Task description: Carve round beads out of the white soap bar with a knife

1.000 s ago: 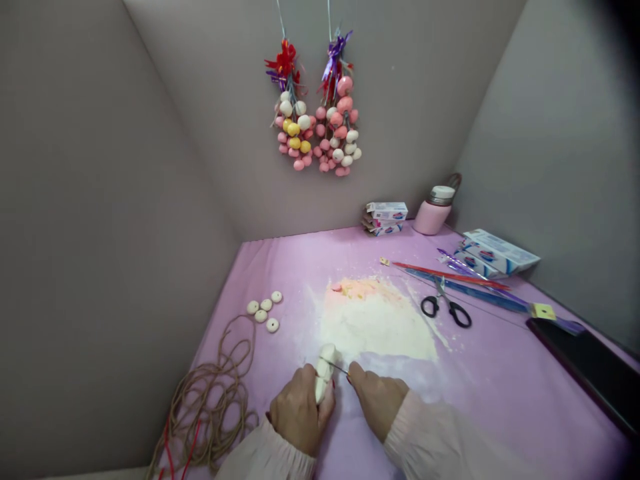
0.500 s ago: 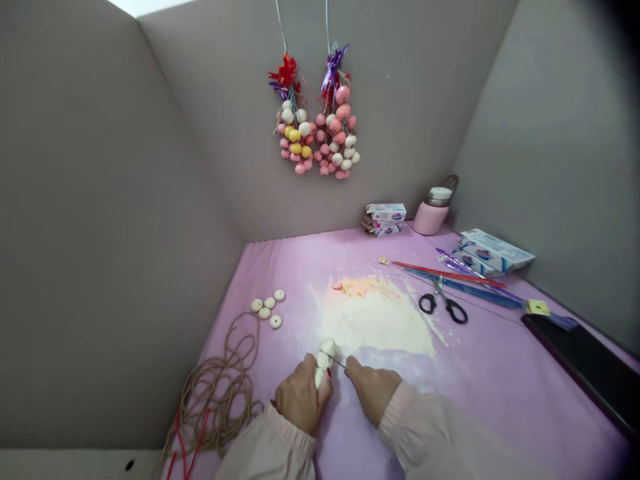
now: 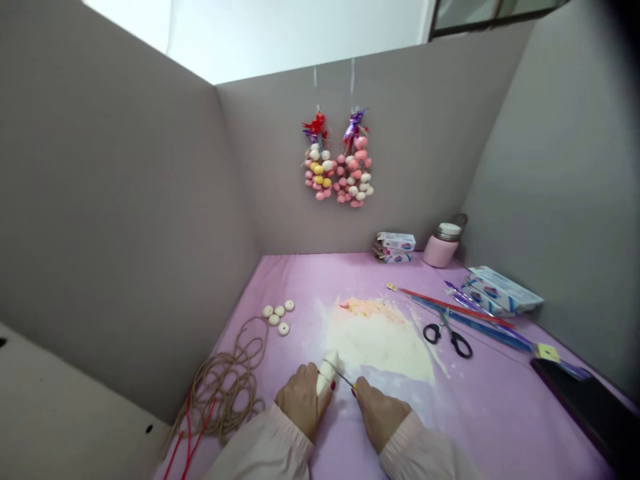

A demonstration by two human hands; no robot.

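Note:
My left hand (image 3: 303,398) is closed around a small white piece of soap (image 3: 327,375), pinched between thumb and fingers and tilted away from me. My right hand (image 3: 379,408) grips a thin carving knife (image 3: 341,375); a bit of yellow shows at its handle by the fingertips. The knife's slim blade crosses to the soap's upper part and seems to touch it. Most of the handle is hidden in my fingers. Just beyond both hands lies a wide patch of white shavings (image 3: 383,347), with pink and yellow crumbs at its far side.
Several white drilled beads (image 3: 274,319) and tangled brown cord (image 3: 225,387) lie left. Black-handled scissors (image 3: 447,332), ribbons (image 3: 460,307), soap boxes (image 3: 503,290), a pink jar (image 3: 441,247) and a black flat object (image 3: 583,407) are right. Bead bunches (image 3: 337,170) hang on the grey partition (image 3: 430,147).
The view has tipped upward, so everything appears lower and the partition's top edge shows. My hands keep their holds; the knife still meets the soap's upper part.

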